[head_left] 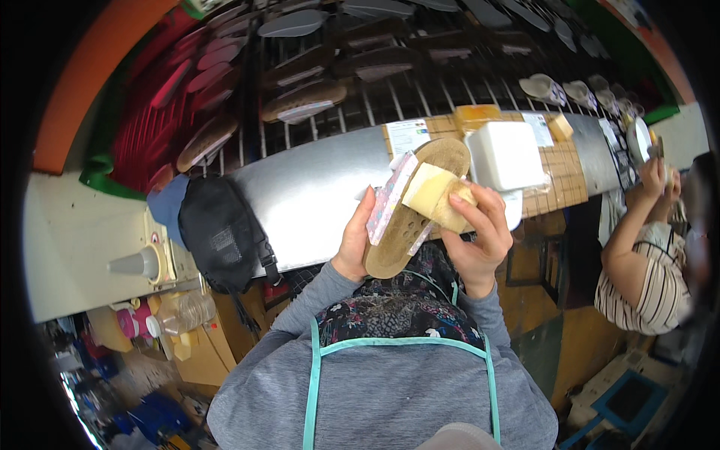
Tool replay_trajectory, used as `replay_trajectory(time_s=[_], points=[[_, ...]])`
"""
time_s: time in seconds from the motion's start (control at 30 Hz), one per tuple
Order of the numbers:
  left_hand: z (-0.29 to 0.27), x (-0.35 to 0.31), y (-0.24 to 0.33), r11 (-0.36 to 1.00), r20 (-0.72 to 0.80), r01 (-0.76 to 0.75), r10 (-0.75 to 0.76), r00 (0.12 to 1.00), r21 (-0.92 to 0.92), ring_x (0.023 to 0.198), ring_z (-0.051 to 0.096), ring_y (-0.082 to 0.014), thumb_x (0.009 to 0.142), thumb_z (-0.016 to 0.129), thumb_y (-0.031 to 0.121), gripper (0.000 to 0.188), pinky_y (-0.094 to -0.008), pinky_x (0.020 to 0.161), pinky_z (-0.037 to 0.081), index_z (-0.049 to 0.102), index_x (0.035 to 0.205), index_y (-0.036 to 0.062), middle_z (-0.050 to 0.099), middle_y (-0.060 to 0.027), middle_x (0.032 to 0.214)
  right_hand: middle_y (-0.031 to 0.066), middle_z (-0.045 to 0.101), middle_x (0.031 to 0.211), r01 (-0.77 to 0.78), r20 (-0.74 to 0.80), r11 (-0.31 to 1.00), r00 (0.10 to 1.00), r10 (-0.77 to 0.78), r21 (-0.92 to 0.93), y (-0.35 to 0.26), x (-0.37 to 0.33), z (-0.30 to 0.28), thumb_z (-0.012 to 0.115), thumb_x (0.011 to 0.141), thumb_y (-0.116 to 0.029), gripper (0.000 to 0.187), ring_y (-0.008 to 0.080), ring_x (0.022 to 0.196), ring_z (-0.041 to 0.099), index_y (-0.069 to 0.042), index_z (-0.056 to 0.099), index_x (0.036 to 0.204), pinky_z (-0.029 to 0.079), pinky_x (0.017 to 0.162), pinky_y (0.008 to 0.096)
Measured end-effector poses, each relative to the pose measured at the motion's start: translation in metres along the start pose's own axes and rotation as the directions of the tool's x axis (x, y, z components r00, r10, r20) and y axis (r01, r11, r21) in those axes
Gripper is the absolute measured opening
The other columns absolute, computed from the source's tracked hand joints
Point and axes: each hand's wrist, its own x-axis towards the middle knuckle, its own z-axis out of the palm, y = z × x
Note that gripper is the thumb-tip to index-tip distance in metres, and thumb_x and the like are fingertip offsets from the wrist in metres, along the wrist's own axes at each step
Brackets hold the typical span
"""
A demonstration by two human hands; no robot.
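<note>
A sandal with a brown footbed (391,247) is tilted up in front of me over the table's near edge. Its pink patterned strap (390,199) stands out at the left side. My left hand (355,235) grips the sandal by that side, thumb up along the strap. In my right hand (481,234) is a pale yellow sponge (430,187), browned at the end under my fingers. The sponge lies across the upper part of the footbed and appears to touch it, covering that stretch from sight.
A white box (507,156) and an amber block (478,115) stand on patterned card (559,182) on the metal table (315,166). Left is a black bag (219,232). Beyond runs a slatted rack of footwear parts (304,100). A co-worker's arm (632,214) is at right.
</note>
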Motion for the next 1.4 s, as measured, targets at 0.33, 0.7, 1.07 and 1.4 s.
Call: replay_trajectory(time_s=[0.33, 0.7, 1.07, 1.4], points=[[-0.017, -0.026, 0.022, 0.997, 0.019, -0.079, 0.080, 0.997, -0.020, 0.123, 0.050, -0.0249, 0.101, 0.023, 0.049, 0.062, -0.0381, 0.103, 0.042, 0.031, 0.143, 0.0045, 0.046, -0.0153, 0.137, 0.0141, 0.060, 0.109, -0.120, 0.035, 0.895, 0.993, 0.116, 0.429, -0.011, 0.001, 0.035, 0.077, 0.058, 0.006, 0.046, 0.0232, 0.095, 0.061, -0.005, 0.069, 0.102, 0.051, 0.081, 0.0305], [-0.013, -0.020, 0.023, 0.993, -0.066, -0.077, 0.083, 0.994, 0.088, 0.113, 0.056, -0.0216, 0.101, 0.027, 0.048, 0.059, -0.0342, 0.095, 0.047, 0.039, 0.137, 0.0019, 0.052, -0.0148, 0.129, 0.0157, 0.056, 0.114, -0.057, 0.066, 0.944, 0.997, 0.038, 0.326, -0.004, 0.010, 0.036, 0.074, 0.061, 0.011, 0.048, 0.0256, 0.104, 0.058, -0.002, 0.063, 0.107, 0.047, 0.088, 0.0336], [0.003, -0.013, 0.025, 0.989, -0.029, -0.037, 0.042, 0.999, 0.143, 0.113, 0.056, -0.0206, 0.101, 0.028, 0.047, 0.059, -0.0334, 0.095, 0.047, 0.040, 0.136, 0.0016, 0.053, -0.0133, 0.128, 0.0135, 0.062, 0.108, -0.048, 0.027, 0.931, 0.999, 0.040, 0.362, 0.007, 0.016, 0.025, 0.072, 0.057, 0.006, 0.044, 0.0265, 0.098, 0.059, -0.006, 0.070, 0.100, 0.049, 0.081, 0.0334], [0.020, 0.007, 0.023, 0.995, -0.022, -0.037, 0.039, 0.999, 0.089, 0.111, 0.057, -0.0190, 0.101, 0.030, 0.046, 0.056, -0.0327, 0.095, 0.047, 0.044, 0.133, 0.0019, 0.055, -0.0120, 0.125, 0.0107, 0.066, 0.107, -0.008, 0.116, 0.928, 0.992, -0.038, 0.374, 0.009, 0.006, 0.010, 0.074, 0.054, 0.003, 0.047, 0.0235, 0.092, 0.060, -0.011, 0.071, 0.099, 0.045, 0.081, 0.0331]])
